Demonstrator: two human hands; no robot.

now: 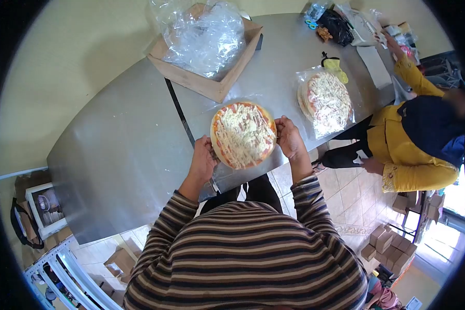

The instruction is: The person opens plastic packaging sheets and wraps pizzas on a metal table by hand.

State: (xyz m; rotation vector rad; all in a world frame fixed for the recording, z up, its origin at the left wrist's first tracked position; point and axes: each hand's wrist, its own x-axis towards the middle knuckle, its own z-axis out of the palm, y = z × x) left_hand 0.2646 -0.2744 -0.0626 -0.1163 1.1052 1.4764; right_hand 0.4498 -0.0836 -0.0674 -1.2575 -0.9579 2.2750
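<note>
A round pizza (pixel 244 135) covered with shredded cheese, red sauce showing round its rim, is in front of me over the metal table (pixel 119 155). My left hand (pixel 205 159) grips its left edge, fingers curled at the rim. On the opposite side my right hand (pixel 290 137) holds the right edge between thumb and fingers. A faint sheet of clear plastic shows behind the pizza's far edge. To the right lies a stack of pizzas (pixel 326 101) in clear plastic, apart from my right hand.
A cardboard box (pixel 191 80) full of clear plastic bags (pixel 206 41) stands at the back. A yellow-green cloth item (pixel 336 70) and a black bag (pixel 336 27) lie to the right. Another person in a yellow top (pixel 398 144) stands at the table's right end, reaching across it.
</note>
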